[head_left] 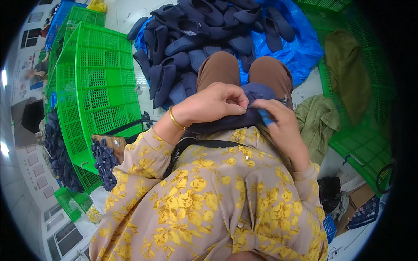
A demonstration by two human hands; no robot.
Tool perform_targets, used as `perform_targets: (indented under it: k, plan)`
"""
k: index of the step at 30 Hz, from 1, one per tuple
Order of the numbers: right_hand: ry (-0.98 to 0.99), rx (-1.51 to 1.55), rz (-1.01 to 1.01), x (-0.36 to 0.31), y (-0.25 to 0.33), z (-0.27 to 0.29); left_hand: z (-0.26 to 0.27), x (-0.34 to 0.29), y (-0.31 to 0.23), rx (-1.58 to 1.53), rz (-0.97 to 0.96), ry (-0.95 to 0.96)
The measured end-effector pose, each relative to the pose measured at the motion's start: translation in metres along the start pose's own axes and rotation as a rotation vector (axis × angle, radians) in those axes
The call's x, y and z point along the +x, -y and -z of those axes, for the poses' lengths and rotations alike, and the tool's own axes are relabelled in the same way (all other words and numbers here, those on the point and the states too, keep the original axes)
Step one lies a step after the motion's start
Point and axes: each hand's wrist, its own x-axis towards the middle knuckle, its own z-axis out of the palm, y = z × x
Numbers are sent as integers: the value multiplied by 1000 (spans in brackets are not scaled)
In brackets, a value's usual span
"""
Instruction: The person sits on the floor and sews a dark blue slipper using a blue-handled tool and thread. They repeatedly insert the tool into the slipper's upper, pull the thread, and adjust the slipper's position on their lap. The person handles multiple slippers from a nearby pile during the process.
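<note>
Bare left hand [215, 104] pinches its fingertips closed at a soft navy fabric item [260, 92] on the lap; the right hand [283, 122] curls against it, its grip unclear. Beyond, green plastic lattice crates [104, 93] stand left of piled navy fabric shoes [185, 43] on crinkled blue plastic sheeting [307, 52].

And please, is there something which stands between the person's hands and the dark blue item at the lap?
Nothing visible does: the left hand and right hand are both at the dark blue item. The pile of dark shoes lies beyond the knees, outside that space.
</note>
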Motion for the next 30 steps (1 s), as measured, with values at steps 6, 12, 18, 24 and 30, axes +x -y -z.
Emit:
perform_targets:
  k: [6, 12, 18, 24, 30]
  plan:
    - [149, 88, -100, 14, 6, -4, 0, 0, 7, -87, -30, -32]
    - [-92, 79, 10, 9, 2, -20, -5, 6, 13, -64, 26, -79]
    - [-363, 990, -367, 5, -16, -5, 0, 2, 18, -402, 4, -25]
    - [-896, 1570, -770, -70, -134, 62, 9, 3, 26, -587, 9, 55]
    - [-1136, 1567, -955, -155, -203, 86, 16, 3, 29, -734, 16, 137]
